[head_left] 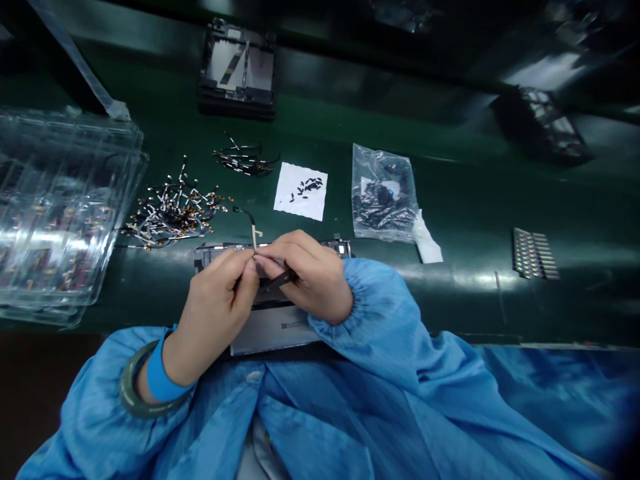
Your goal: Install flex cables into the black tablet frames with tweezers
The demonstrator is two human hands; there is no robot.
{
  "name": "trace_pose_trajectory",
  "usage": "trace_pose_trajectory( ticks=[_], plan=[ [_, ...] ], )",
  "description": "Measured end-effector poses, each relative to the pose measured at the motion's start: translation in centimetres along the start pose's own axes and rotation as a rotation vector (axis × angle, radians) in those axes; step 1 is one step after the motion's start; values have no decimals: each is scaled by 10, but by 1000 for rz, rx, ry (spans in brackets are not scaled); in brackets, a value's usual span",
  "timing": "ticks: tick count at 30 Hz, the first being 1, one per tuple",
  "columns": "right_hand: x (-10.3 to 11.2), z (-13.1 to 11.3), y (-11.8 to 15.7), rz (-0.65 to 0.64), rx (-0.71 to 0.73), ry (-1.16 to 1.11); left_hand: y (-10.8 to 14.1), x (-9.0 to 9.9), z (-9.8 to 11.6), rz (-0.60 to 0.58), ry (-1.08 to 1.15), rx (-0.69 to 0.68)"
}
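My left hand (220,290) is closed, thumb and forefinger pinching the lower end of a thin flex cable (253,235). The cable stands up from the fingertips, with a pale strip and a black tail bending to the left. My right hand (313,273) meets the left at the same spot, its fingertips pinched on the cable's end. A dark, slim tool (280,280), whose kind I cannot make out, sits under the right fingers. Below both hands lies an opened flat device with a silver panel (270,328), partly hidden by them.
Left of the hands are a heap of flex cables (175,210), a smaller bunch (245,160) and stacked clear trays (60,213). Ahead lie white paper (285,193) with black bits, a plastic bag (383,193) and stacked device frames (237,73). Small metallic strips (535,253) lie right.
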State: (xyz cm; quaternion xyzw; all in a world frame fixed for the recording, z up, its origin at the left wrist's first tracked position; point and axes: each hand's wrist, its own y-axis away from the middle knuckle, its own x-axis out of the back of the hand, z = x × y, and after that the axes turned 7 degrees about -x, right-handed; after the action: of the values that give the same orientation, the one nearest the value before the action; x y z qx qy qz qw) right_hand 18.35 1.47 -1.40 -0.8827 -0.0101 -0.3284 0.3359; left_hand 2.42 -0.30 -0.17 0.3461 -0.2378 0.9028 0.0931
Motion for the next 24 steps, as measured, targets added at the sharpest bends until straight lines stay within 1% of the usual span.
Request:
trace_pose_trajectory(
  ticks=[3,5,8,10,16,24],
  plan=[
    [1,1,0,-14,27,-24,1,0,-1,-13,-7,-7],
    [2,1,-1,-8,34,-65,2,2,-1,-7,40,7],
    [3,0,-1,12,7,-92,2,3,-3,18,116,34],
    [3,0,-2,16,-6,-78,3,3,-3,18,131,44],
    [2,1,0,4,54,9,2,0,-5,37,96,1],
    [-1,1,2,19,75,67,2,-1,-4,29,51,-35]
  ],
)
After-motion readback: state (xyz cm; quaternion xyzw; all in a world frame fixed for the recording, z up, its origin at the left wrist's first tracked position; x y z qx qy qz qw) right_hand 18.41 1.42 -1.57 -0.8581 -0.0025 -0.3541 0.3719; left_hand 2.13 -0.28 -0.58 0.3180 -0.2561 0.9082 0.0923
